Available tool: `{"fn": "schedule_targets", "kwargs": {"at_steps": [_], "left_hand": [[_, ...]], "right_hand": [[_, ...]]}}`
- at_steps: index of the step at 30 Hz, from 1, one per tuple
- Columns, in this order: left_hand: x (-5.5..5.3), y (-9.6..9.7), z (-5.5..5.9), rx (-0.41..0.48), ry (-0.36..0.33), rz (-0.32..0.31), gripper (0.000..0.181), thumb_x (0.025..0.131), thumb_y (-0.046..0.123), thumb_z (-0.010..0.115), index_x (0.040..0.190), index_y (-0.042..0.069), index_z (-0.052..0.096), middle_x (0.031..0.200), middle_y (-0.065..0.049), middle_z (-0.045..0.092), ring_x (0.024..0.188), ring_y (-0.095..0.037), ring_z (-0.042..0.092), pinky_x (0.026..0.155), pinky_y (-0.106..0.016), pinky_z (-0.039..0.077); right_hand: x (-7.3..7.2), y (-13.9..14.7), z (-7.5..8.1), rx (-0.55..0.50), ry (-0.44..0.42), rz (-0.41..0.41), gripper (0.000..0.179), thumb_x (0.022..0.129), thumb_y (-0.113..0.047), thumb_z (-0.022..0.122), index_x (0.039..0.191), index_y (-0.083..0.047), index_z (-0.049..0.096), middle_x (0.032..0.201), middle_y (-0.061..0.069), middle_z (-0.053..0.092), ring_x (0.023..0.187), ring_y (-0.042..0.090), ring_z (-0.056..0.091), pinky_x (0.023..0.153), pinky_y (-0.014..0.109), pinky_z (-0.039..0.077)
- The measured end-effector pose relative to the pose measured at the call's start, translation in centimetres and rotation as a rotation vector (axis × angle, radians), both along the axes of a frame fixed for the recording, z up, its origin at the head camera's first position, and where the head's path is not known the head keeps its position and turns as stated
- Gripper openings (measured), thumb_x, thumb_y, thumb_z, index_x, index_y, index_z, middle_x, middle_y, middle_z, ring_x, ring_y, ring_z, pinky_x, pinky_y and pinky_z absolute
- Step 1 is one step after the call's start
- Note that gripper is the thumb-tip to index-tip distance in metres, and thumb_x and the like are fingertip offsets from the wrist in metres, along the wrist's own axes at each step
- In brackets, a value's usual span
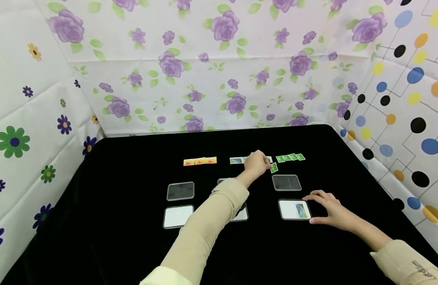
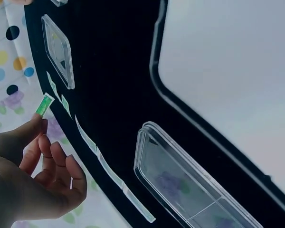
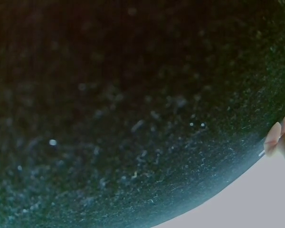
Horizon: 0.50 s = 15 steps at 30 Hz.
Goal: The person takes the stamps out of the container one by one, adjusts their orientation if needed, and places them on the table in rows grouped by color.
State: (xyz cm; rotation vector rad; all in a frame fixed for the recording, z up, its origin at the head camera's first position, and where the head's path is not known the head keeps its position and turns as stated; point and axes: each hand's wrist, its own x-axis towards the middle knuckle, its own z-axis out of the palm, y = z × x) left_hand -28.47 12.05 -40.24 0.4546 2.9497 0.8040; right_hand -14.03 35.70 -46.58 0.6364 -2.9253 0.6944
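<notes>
My left hand [image 1: 257, 163] pinches a small green card [image 1: 274, 168] between thumb and fingertips, beyond the clear lids. In the left wrist view, this green card [image 2: 45, 104] stands out past the thumb while the other fingers curl loosely. My right hand [image 1: 331, 209] holds the right end of a clear plastic case [image 1: 287, 209], thumb at its near corner and a finger at its far corner. White backing fills that case, and a blue-green picture card [image 1: 302, 210] lies on its right part. In the right wrist view only some fingertips [image 3: 273, 137] show at the edge.
Orange cards [image 1: 200, 161], blue picture cards [image 1: 237, 160] and green cards [image 1: 290, 158] form a far row on the black cloth. Clear lids [image 1: 180, 191] stand nearer, including one [image 1: 286, 183] on the right. White-backed cases [image 1: 178, 216] lie closest; my left arm partly covers the middle ones.
</notes>
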Motion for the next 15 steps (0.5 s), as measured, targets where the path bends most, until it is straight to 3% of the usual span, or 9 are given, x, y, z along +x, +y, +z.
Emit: {"fn": "schedule_targets", "kwargs": {"at_steps": [6, 15], "left_hand": [[-1.5, 0.9, 0.3, -0.029, -0.039, 0.054, 0.016, 0.083, 0.032, 0.072, 0.076, 0.018, 0.076, 0.084, 0.007, 0.073, 0.080, -0.014, 0.067, 0.066, -0.027, 0.050], [-3.4, 2.5, 1.3, -0.180, -0.180, 0.132, 0.022, 0.077, 0.038, 0.077, 0.089, 0.021, 0.074, 0.101, 0.005, 0.071, 0.088, -0.017, 0.065, 0.068, -0.031, 0.051]], "right_hand": [[-0.1, 0.1, 0.3, 0.002, 0.002, -0.002, 0.060, 0.070, -0.034, 0.081, 0.120, -0.012, 0.057, 0.120, 0.017, 0.052, 0.102, 0.037, 0.047, 0.077, 0.059, 0.038], [0.1, 0.1, 0.3, 0.003, -0.022, -0.001, 0.061, 0.071, -0.037, 0.079, 0.122, -0.012, 0.055, 0.121, 0.018, 0.051, 0.102, 0.036, 0.047, 0.076, 0.057, 0.039]]}}
